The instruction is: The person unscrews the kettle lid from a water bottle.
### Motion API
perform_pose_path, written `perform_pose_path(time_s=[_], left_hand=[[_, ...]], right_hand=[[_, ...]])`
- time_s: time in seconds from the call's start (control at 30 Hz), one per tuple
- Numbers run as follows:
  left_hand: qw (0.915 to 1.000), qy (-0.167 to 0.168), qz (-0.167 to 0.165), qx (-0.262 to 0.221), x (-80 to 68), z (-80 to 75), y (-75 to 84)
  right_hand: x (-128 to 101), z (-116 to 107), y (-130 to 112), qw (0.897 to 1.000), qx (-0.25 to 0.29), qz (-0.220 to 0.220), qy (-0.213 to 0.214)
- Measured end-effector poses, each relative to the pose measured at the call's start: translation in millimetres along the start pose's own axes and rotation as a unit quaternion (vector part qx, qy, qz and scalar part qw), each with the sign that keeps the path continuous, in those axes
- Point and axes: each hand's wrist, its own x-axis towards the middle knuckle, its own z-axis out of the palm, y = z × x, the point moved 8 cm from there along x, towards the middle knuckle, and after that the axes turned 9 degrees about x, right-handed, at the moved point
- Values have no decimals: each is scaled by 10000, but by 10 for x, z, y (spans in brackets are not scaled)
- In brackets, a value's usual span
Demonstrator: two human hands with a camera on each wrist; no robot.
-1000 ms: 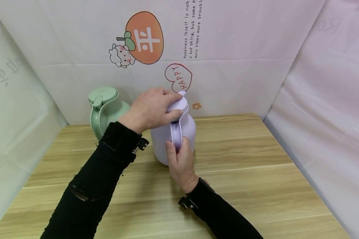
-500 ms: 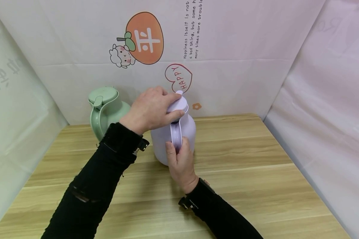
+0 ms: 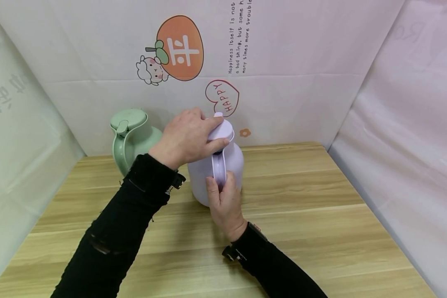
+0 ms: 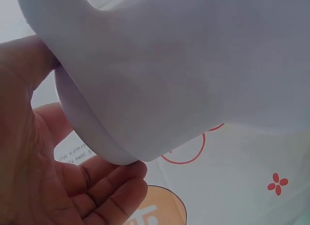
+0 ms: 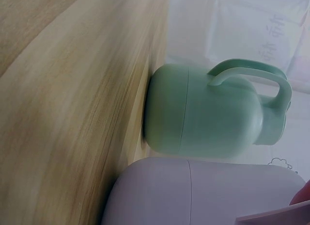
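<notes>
A lilac jug (image 3: 232, 163) stands upright on the wooden table (image 3: 301, 223) in the head view. My left hand (image 3: 188, 136) grips its round lid (image 3: 221, 129) from the left, fingers over the top and thumb under the rim. My right hand (image 3: 225, 203) holds the jug's handle (image 3: 219, 169) from the near side. The left wrist view shows the lid (image 4: 160, 80) close up with my fingers (image 4: 104, 191) curled beneath it. The right wrist view shows the jug's body (image 5: 203, 193) low in the frame.
A mint green jug (image 3: 132, 138) with lid and handle stands at the back left, also seen as the green jug (image 5: 213, 116) in the right wrist view. Printed backdrop sheets (image 3: 283, 62) wall the table at the back and both sides.
My left hand and the lid have turned slightly; the lid's small tab has shifted a little leftward. The right hand and the jug body stay put.
</notes>
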Motion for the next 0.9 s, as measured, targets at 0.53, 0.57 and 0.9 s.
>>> perform_pose_path(time_s=[0.53, 0.57, 0.9], left_hand=[[9997, 103, -202, 76, -36, -26, -8], [9997, 98, -202, 74, -36, -26, -7], [9994, 223, -258, 23, -53, -46, -4]], right_hand=[[4, 9, -7, 10000, -39, 25, -28], [4, 8, -6, 10000, -29, 34, -32], [2, 5, 3, 9999, -76, 68, -20]])
